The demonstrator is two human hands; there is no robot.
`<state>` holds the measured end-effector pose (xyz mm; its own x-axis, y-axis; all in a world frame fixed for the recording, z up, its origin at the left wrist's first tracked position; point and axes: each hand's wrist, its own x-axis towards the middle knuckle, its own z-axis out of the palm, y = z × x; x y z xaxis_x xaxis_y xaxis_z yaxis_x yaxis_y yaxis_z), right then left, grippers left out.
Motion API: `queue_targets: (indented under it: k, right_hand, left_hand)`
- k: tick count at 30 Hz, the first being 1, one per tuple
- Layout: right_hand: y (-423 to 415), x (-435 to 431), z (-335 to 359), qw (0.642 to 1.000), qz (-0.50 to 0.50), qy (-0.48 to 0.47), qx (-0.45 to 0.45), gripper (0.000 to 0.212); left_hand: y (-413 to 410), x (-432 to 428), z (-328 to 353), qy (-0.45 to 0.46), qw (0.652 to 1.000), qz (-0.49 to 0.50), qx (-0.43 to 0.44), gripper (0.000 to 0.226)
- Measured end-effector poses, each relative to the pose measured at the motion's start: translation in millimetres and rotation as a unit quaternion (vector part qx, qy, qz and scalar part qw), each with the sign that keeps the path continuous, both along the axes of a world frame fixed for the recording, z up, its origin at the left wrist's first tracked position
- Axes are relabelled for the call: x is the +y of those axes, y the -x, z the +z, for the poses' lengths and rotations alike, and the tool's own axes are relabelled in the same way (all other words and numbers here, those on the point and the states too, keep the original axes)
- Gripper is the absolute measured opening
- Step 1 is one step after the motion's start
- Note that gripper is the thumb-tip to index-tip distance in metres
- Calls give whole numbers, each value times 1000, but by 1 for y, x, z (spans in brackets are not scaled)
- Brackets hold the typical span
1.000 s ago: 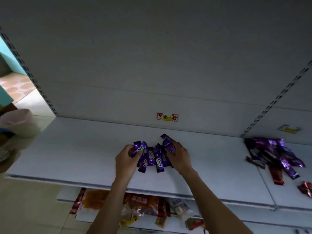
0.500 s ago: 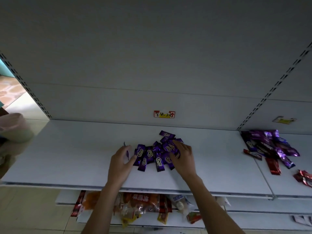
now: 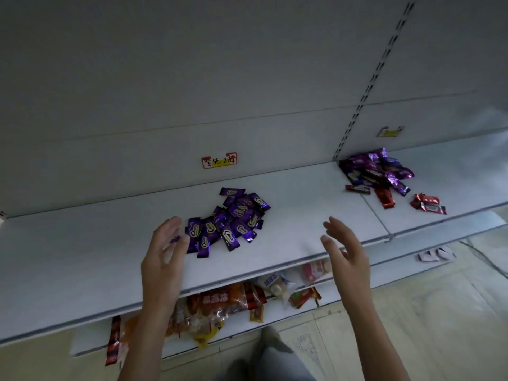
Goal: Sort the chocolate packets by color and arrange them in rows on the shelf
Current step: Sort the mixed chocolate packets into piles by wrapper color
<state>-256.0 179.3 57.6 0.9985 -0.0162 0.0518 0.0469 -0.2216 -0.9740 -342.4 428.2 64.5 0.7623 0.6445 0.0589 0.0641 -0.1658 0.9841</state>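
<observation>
A heap of several purple chocolate packets (image 3: 233, 218) lies in the middle of the white shelf (image 3: 82, 243). My left hand (image 3: 165, 257) hovers just left of the heap with relaxed fingers; a scrap of purple wrapper shows between thumb and fingers. My right hand (image 3: 343, 248) floats open over the shelf's front edge, well right of the heap, holding nothing. At the far right sits a mixed pile of purple and red packets (image 3: 376, 171), with loose red packets (image 3: 428, 203) beside it.
A red-and-yellow price label (image 3: 219, 160) sticks to the back panel. A slotted upright (image 3: 354, 111) divides the shelf bays. The lower shelf holds snack bags (image 3: 214, 301). Paper scraps (image 3: 435, 254) lie on the floor at right.
Both hands have let go of the purple heap and drawn back toward me, the right one swinging well to the right. The view has tilted and shifted right.
</observation>
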Motion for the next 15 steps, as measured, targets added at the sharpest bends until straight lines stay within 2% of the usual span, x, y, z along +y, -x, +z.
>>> queue_targets:
  k: [9, 15]
  right_hand:
    - [49, -88, 3, 987, -155, -38, -5, 33]
    - [54, -139, 3, 978, -196, -71, 6, 32]
  left_hand:
    - [-14, -59, 5, 45, 991, -127, 9, 34]
    - [-45, -117, 5, 25, 982, -185, 16, 34]
